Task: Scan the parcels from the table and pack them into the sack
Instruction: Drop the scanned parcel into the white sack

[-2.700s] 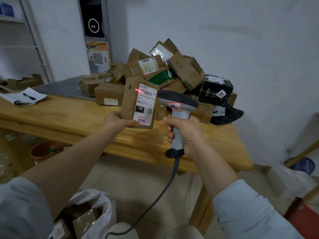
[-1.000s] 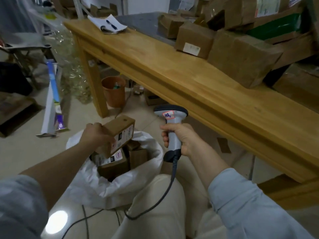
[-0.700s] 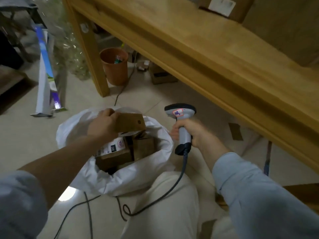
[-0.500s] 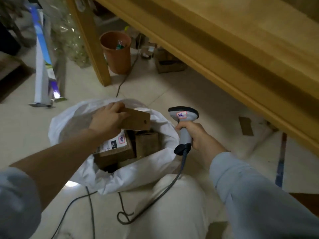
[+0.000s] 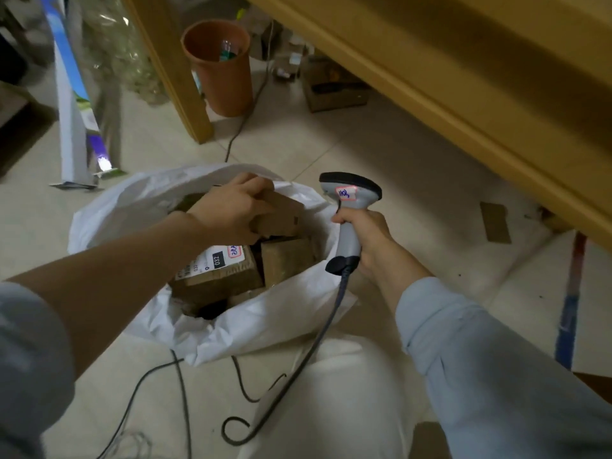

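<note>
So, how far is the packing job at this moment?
Done: the white sack already holds the 032-labelled parcel and a plain brown box. In hand: the left hand holds another parcel in the sack mouth, not yet released; the right hand grips the scanner. Left: letting go. The top of the table is out of view, so remaining parcels cannot be counted.
</note>
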The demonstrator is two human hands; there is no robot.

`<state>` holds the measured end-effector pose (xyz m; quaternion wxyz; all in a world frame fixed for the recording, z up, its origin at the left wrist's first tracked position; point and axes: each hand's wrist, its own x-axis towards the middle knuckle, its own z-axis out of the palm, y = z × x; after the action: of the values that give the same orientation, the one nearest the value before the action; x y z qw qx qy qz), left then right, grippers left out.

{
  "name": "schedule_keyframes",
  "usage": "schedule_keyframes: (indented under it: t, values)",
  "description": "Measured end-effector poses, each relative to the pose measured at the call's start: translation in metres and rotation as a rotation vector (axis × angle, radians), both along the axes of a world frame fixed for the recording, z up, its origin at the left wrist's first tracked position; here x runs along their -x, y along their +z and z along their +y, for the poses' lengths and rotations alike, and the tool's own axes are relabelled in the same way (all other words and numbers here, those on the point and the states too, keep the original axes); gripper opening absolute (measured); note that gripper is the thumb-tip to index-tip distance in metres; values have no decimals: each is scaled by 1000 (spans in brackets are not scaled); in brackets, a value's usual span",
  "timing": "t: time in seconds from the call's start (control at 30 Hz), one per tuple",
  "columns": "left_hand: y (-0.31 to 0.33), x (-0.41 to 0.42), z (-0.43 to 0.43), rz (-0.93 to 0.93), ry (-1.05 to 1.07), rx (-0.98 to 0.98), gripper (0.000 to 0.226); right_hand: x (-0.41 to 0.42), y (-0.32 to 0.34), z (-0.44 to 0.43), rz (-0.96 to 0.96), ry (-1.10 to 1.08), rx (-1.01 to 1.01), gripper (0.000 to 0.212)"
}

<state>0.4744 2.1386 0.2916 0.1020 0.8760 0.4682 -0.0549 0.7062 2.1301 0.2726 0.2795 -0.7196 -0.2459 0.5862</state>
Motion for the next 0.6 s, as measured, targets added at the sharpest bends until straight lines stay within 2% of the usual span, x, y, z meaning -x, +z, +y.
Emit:
schedule_keyframes:
  t: [0.2,0.37,0.47,0.6]
  values:
    - [-19,-26,16,156,59,151,55,5,2,-6,77,7,-43,17]
    - [-44,-40,10,304,152,227,60,7,-3,-10,95,19,-25,37]
    - [-55,-54,0,220,161,353,56,5,-3,-14,106,11,1,38]
    - [-50,-55,-11,72,253,429,82,2,0,-24,133,-49,62,45]
